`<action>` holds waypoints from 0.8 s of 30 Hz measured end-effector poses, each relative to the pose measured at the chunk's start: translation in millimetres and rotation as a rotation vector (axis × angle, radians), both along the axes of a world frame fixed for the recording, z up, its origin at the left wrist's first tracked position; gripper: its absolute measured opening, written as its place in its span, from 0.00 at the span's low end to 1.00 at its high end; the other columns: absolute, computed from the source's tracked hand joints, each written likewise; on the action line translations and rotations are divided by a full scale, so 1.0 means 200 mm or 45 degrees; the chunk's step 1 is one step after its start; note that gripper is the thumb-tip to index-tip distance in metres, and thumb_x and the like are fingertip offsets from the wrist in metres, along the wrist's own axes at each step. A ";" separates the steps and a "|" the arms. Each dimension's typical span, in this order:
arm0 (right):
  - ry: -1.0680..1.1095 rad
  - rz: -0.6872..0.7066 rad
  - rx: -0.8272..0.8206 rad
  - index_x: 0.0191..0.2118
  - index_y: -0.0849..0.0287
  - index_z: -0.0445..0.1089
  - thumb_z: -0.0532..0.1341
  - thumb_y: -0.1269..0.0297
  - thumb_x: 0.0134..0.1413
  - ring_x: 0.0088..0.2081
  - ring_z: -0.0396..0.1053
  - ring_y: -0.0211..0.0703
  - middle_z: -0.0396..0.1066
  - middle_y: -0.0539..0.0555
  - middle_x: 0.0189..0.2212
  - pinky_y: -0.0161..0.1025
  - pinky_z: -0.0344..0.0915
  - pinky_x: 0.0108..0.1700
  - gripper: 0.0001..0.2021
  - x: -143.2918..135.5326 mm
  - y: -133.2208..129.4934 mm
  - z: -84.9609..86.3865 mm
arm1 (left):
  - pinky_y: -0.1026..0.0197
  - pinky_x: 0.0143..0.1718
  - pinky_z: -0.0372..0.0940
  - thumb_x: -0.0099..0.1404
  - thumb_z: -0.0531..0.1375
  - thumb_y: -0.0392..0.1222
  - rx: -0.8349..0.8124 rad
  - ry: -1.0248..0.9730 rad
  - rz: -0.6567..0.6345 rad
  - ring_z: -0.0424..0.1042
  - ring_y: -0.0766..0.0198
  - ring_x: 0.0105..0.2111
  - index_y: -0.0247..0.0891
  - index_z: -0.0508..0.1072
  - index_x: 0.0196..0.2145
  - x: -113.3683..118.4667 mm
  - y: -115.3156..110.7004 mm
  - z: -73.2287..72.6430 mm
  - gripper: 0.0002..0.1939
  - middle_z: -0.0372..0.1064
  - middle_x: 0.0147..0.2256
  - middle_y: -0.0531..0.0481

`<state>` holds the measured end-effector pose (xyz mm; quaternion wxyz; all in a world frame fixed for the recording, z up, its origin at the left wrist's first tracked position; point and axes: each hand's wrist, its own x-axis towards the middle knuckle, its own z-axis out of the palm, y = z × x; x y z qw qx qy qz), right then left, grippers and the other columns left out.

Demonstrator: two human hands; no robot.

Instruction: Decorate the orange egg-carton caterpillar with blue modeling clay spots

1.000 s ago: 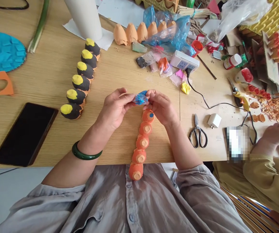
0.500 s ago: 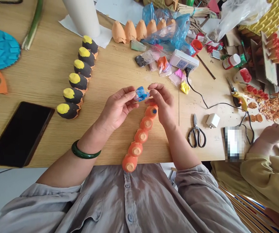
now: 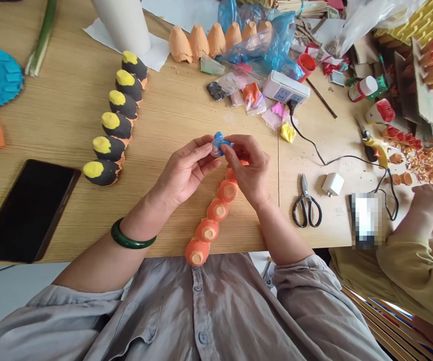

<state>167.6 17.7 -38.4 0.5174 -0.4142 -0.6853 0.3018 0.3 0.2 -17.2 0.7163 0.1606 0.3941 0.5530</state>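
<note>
A small clear packet with blue clay is pinched between both hands above the table. Thumb and fingers of my left hand grip its left side. My right hand has thumb and fingertips closed on its right side. Below them lies a row of joined orange cups with pale round discs on top, running from under my right hand to the table's front edge. The far end of this row is hidden by my right hand.
Black cups with yellow tops stand in a row at the left, beside a dark tablet. Scissors, a power strip and clay bags lie right. A person's hand is at the far right.
My right fingers have moved left onto the blue packet, covering more of it. The view has shifted slightly, and the orange row's blue-dotted cup is now hidden by my right hand.
</note>
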 end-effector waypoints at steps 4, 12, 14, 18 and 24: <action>-0.033 -0.010 -0.035 0.48 0.52 0.80 0.66 0.49 0.80 0.31 0.78 0.39 0.80 0.50 0.35 0.39 0.78 0.35 0.12 0.01 0.00 -0.01 | 0.68 0.40 0.80 0.67 0.76 0.31 0.043 0.042 -0.015 0.84 0.68 0.36 0.38 0.82 0.41 0.00 0.00 0.00 0.09 0.82 0.34 0.55; 0.048 0.001 -0.068 0.49 0.52 0.81 0.68 0.50 0.79 0.30 0.81 0.42 0.85 0.53 0.37 0.43 0.83 0.36 0.11 -0.03 -0.03 -0.02 | 0.68 0.41 0.82 0.66 0.76 0.30 0.012 0.015 0.040 0.84 0.68 0.35 0.37 0.82 0.36 0.00 0.00 -0.01 0.08 0.82 0.33 0.54; 0.096 -0.019 0.026 0.49 0.51 0.81 0.67 0.51 0.80 0.30 0.81 0.40 0.85 0.51 0.38 0.41 0.83 0.35 0.11 -0.04 -0.03 -0.04 | 0.69 0.40 0.82 0.67 0.76 0.30 -0.020 -0.014 0.064 0.84 0.69 0.34 0.38 0.81 0.34 0.00 0.00 -0.01 0.09 0.82 0.32 0.55; 0.081 -0.032 0.121 0.53 0.50 0.82 0.67 0.51 0.80 0.33 0.84 0.41 0.86 0.52 0.40 0.42 0.86 0.40 0.11 -0.05 -0.04 -0.06 | 0.70 0.41 0.81 0.67 0.77 0.31 0.011 0.010 0.137 0.83 0.70 0.34 0.38 0.81 0.35 0.00 0.00 -0.01 0.10 0.81 0.32 0.56; -0.039 -0.001 0.084 0.59 0.48 0.81 0.65 0.55 0.81 0.42 0.86 0.46 0.83 0.55 0.45 0.45 0.88 0.46 0.11 -0.04 -0.04 -0.06 | 0.68 0.44 0.81 0.68 0.79 0.35 0.083 0.056 0.201 0.83 0.70 0.35 0.39 0.80 0.36 -0.01 0.00 -0.01 0.11 0.81 0.34 0.56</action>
